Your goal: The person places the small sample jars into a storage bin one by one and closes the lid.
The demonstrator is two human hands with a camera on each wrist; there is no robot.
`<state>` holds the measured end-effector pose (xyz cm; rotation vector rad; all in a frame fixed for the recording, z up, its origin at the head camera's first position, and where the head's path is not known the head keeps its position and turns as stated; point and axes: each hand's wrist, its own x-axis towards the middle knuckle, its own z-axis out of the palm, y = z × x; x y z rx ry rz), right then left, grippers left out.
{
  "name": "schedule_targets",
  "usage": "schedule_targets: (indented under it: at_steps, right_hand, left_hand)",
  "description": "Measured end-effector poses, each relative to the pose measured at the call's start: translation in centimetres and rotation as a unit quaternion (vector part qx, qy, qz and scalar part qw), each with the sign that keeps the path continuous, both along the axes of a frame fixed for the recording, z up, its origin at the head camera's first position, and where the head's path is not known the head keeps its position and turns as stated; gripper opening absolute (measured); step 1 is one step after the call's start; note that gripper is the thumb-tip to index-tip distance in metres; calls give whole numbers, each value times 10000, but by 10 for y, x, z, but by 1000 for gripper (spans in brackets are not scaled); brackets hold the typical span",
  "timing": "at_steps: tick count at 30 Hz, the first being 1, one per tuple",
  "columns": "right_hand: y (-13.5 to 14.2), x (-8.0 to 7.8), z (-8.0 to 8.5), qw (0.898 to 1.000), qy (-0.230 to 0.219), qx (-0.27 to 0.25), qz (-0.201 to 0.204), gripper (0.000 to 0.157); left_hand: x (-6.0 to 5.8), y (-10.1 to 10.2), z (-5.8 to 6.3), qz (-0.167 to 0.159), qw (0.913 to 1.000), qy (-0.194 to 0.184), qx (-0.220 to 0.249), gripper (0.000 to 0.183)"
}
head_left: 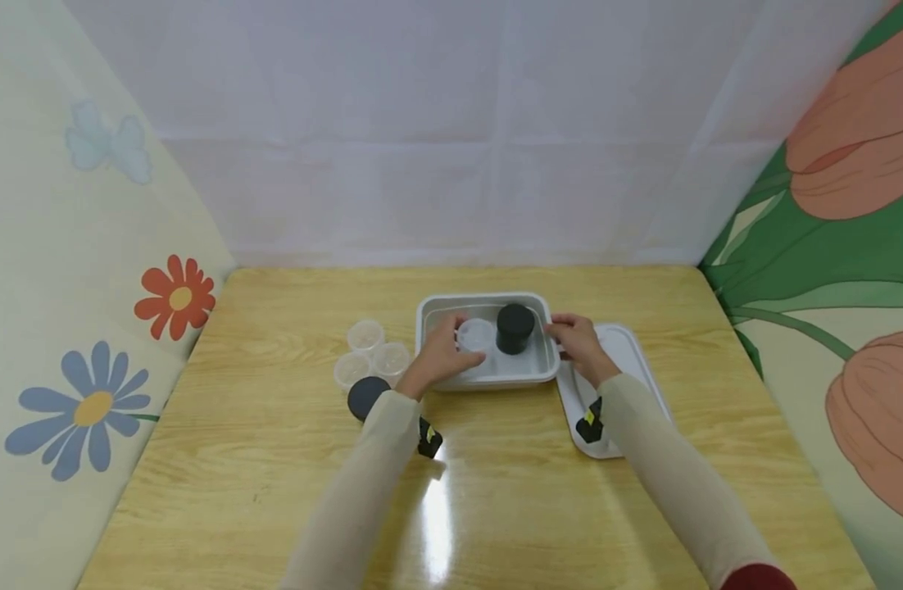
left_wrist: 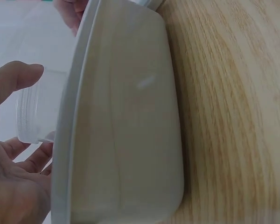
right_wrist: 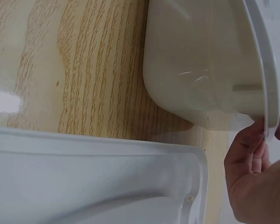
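A white rectangular tub (head_left: 496, 382) stands on the table. Inside it are a clear plastic jar (head_left: 477, 335) and, to its right, a black-lidded dark jar (head_left: 515, 328). My left hand (head_left: 442, 354) reaches over the tub's left side, its thumb and fingers curled round the clear jar. In the left wrist view that jar (left_wrist: 42, 109) shows a ribbed edge, with the thumb above it and fingers below; the tub wall hides part of it. At the tub's right end, my right hand (head_left: 580, 344) pinches the rim between thumb and fingers, also seen in the right wrist view.
Left of the tub, several clear round containers (head_left: 366, 335) sit close together, with a dark round jar (head_left: 368, 397) partly behind the left sleeve. A white lid (head_left: 628, 352) lies flat under the right forearm. A white curtain (head_left: 451, 147) hangs behind the table.
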<state>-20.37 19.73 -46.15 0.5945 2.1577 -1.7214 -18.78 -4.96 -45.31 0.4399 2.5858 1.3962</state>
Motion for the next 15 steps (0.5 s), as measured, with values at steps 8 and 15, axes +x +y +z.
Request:
schedule_targets:
  at_steps: [8,15]
  right_hand:
    - [0,1,-1,10000,43,9,12,45]
    - [-1,1,-1,9999,127,70,28,44]
  left_hand:
    - [-2,11,-7,-235,9995,-208,97,62]
    - [-5,20,-12,-396,9991,-125,-119,60]
